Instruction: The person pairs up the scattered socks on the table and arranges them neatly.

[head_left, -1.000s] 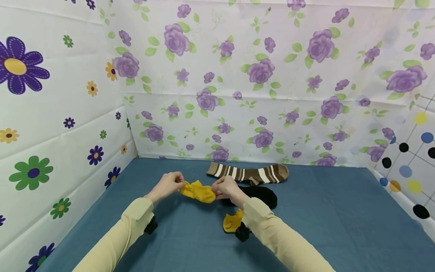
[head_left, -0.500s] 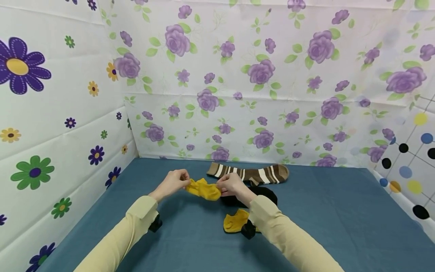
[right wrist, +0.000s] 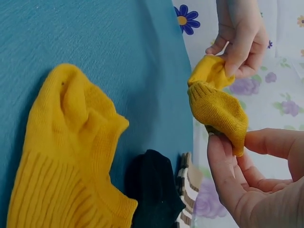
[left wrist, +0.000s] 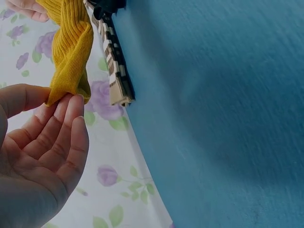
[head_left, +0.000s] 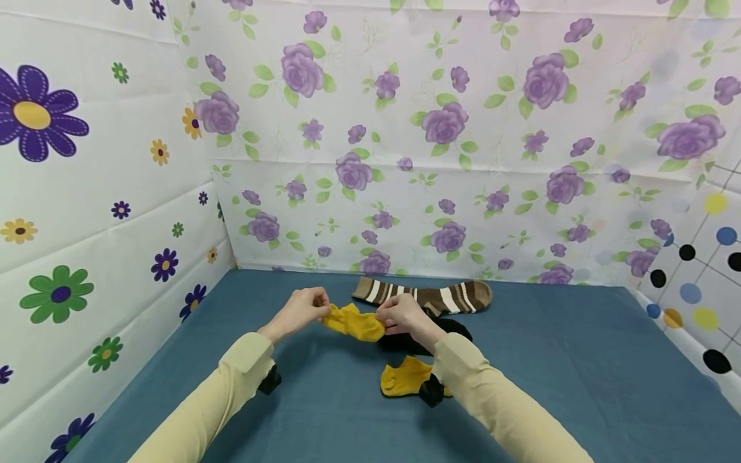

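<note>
A short yellow sock (head_left: 354, 323) is stretched between both hands above the blue cloth. My left hand (head_left: 299, 310) pinches one end of it between thumb and fingers, as the left wrist view also shows at its ribbed yellow fabric (left wrist: 71, 45). The opposite end is pinched by my right hand (head_left: 403, 315). Below the right wrist lies a second yellow sock (head_left: 405, 376), flat on the cloth and partly covered by the wrist camera. Behind the right hand is a black sock (head_left: 454, 331), partly hidden by that hand.
A brown and white striped sock (head_left: 457, 297) lies behind the black one, near the back wall. Blue cloth (head_left: 567, 373) covers the table. Flowered sheets (head_left: 405, 193) rise at the back and left, and a dotted sheet (head_left: 695, 276) at the right.
Both hands have shifted to the right with the yellow sock held between them. More of the second yellow sock shows beside the right wrist. The socks on the table have stayed put.
</note>
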A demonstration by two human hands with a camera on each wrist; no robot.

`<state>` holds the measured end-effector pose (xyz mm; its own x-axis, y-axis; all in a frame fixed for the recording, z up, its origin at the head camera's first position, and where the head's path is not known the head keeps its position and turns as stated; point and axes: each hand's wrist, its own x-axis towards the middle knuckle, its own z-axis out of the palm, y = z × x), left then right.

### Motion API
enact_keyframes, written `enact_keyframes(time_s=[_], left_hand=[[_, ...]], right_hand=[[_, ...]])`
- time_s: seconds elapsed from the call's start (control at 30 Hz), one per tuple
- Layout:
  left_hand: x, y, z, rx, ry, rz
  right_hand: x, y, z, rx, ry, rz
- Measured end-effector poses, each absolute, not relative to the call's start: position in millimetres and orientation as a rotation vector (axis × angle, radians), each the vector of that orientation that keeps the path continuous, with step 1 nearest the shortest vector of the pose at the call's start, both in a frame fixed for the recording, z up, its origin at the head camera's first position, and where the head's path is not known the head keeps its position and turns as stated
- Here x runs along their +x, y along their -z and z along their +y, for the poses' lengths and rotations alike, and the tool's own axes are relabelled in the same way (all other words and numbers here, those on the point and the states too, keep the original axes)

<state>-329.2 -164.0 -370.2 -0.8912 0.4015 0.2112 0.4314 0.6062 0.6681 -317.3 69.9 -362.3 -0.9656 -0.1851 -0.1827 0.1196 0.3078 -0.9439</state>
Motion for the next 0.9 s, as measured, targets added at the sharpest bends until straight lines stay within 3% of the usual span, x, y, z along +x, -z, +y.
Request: enact_keyframes(time_s=[0.9], left_hand=[[-325, 367, -133, -0.794, 1.207, -2.731]], right_hand=[[-319, 361, 101, 0.001, 1.709, 2.360]])
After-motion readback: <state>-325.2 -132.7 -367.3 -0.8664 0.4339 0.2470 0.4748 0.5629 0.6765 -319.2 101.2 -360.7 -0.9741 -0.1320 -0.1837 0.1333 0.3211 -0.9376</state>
